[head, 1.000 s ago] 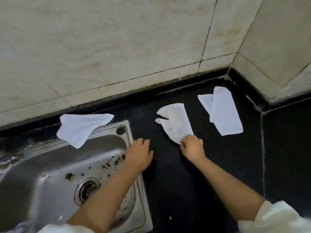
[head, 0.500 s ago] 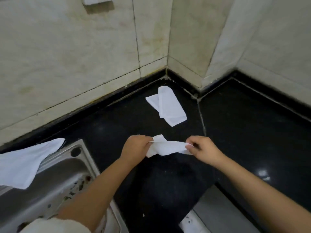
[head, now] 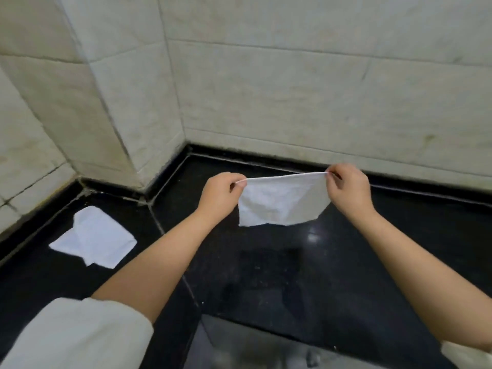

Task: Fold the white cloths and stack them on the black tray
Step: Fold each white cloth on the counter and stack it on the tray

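Both hands up over the black surface [head: 279, 275], stretching one white cloth [head: 282, 202] between them. My left hand [head: 219, 197] pinches the cloth's top-left corner between thumb and forefinger, other fingers curled in. My right hand [head: 350, 189] pinches the top-right corner the same way. Top edge is pulled taut and runs nearly level, slightly higher on the right. The rest hangs free below it, clear of the surface, wrinkled; the lower right corner is cut diagonally or tucked behind, can't tell which. Can't tell whether it's one layer or doubled.

Second white cloth [head: 94, 238] lies flat on the surface to the left, near the wall corner, well apart from the held one. It's loosely folded, with an overlapping flap on top and a small tab sticking out at the near edge. Layer count unclear.

Tiled wall [head: 292, 89] wraps the back and left, with a jutting corner between. Grout seam runs across the surface from that corner toward me.

Near edge of the surface drops off to a grey blurred area [head: 266, 347] at the bottom, can't make out what it is. White sleeve [head: 72, 334] covers my left upper arm; the right sleeve is cut off at the frame edge.
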